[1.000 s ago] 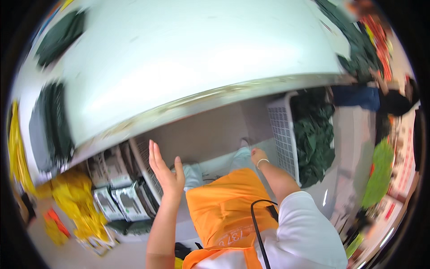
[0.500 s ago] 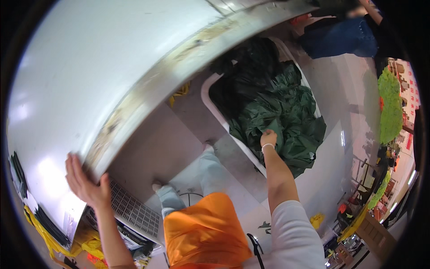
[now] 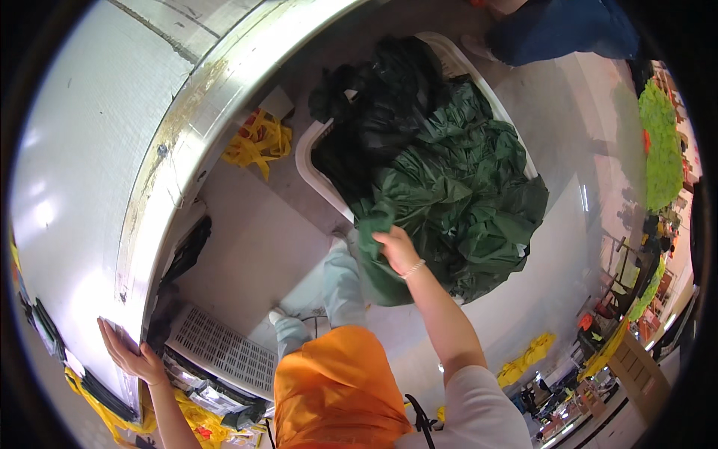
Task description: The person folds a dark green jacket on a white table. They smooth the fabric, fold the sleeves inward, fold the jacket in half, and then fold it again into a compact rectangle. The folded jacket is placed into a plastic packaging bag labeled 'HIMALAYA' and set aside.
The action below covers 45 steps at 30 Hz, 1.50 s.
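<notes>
A large heap of crumpled dark green fabric (image 3: 471, 202) fills a white plastic basket (image 3: 305, 161) on the floor and spills over its near side. My right hand (image 3: 398, 251) is closed on a fold of this fabric at the heap's near left, pulling it up over the basket's rim. Darker, almost black cloth (image 3: 389, 97) lies at the far end of the basket. My left hand (image 3: 133, 361) rests with fingers stretched out on the near corner of the white table (image 3: 82, 202), thumb apart, holding nothing.
Yellow straps (image 3: 262, 142) lie on the floor under the table. A grey slotted crate (image 3: 224, 352) stands by my legs, with yellow material (image 3: 191, 411) beside it. Another person's blue-clad leg (image 3: 561, 34) is beyond the basket. A yellow cloth (image 3: 527, 359) lies at the right.
My right hand has drawn a fold of green fabric left and toward me. My left hand stays on the table corner. The view has shifted, showing more of the yellow straps.
</notes>
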Available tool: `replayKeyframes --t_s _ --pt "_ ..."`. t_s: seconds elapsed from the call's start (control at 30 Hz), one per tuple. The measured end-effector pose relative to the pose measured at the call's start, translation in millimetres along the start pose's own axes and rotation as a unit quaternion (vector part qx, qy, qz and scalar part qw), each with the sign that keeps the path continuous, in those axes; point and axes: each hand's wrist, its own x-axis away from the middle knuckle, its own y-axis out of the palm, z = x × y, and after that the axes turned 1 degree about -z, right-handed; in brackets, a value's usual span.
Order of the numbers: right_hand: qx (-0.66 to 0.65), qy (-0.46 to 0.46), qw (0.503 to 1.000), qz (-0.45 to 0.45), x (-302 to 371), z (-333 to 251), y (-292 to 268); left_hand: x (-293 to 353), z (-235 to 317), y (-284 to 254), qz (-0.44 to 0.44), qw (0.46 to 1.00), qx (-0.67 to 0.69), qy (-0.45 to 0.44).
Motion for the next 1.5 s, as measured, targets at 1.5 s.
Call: replayKeyframes --t_s 1.5 --pt "0.598 -0.250 0.728 0.225 455.3 -159.5 68.1 2.5 -9.9 -40.7 -0.096 0.980 0.123 -0.126"
